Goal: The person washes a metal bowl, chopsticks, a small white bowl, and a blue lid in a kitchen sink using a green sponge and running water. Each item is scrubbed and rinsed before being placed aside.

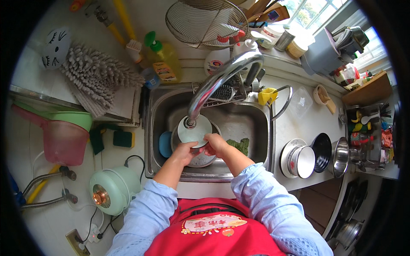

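Note:
Both of my hands grip a pale, round dish (188, 136) under the chrome faucet (213, 78) in the steel sink (270, 137). My left hand (185, 152) holds its near left edge. On the near right edge is my right hand (215, 144), its fingers close to the left ones. Directly beneath the dish stands a round metal basin (200, 161), partly covered by it and my hands. A blue item (165, 144) lies left of the basin, and a crumpled dark green piece (242, 145), leaf or cloth, lies to the right. Whether water is running is unclear.
Stacked bowls (304, 161), a black bowl (321, 153) and a steel bowl (340, 156) sit right of the sink. At left are a green-and-yellow sponge (124, 139), a pink dipper (65, 140) and a mint-green appliance (113, 188). A yellow soap bottle (165, 64) stands behind.

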Motion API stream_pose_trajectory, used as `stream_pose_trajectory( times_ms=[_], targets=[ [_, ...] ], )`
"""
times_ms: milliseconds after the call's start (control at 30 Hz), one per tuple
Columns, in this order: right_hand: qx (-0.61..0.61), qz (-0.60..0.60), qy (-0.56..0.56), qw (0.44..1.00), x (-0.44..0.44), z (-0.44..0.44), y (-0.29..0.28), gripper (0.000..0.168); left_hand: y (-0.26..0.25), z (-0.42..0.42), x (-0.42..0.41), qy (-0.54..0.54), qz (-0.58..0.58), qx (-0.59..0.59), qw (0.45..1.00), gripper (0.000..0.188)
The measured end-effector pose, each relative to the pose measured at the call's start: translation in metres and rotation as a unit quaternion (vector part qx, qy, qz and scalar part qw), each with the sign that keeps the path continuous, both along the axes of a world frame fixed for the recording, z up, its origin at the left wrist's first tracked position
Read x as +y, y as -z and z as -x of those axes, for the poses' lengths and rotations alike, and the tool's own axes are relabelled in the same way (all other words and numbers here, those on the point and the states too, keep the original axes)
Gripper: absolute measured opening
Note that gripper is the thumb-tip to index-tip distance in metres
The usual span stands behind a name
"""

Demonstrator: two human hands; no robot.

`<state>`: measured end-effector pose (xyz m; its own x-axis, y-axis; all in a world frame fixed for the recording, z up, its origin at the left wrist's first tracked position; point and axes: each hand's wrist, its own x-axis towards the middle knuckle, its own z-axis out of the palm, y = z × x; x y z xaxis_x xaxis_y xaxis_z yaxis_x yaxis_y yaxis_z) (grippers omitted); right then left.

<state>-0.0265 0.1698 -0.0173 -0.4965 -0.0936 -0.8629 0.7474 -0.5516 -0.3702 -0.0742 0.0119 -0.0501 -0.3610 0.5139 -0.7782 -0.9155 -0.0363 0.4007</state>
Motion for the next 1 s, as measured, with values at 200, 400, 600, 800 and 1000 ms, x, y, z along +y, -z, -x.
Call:
stream_pose_trajectory(
  times_ms=[200, 400, 600, 800, 1000],
  targets=[
    [0.114, 0.037, -0.021, 0.993, -0.005, -0.008, 0.011, 0.011, -0.012, 0.007, 0.013, -0.106, 0.187, 0.186, 0.959, 0.024],
    [0.162, -0.023, 0.110, 0.980, -0.030, -0.027, 0.025, 0.010, 0.009, -0.018, 0.031, -0.027, 0.105, 0.076, 0.991, 0.022],
    [0.199, -0.675, -0.109, 0.702, 0.005, -0.086, 0.036, 0.023, -0.007, -0.029, 0.024, 0.093, 0.217, 0.075, 0.969, 0.015],
    [0.208, -0.718, -0.013, 0.664, 0.057, -0.144, -0.042, 0.025, 0.076, 0.014, -0.055, 0.033, 0.364, 0.305, 0.879, 0.042],
    [0.156, -0.308, 0.528, 0.776, 0.072, -0.198, -0.076, 0.023, 0.043, 0.025, -0.055, 0.031, 0.515, 0.291, 0.806, 0.050]
  ],
)
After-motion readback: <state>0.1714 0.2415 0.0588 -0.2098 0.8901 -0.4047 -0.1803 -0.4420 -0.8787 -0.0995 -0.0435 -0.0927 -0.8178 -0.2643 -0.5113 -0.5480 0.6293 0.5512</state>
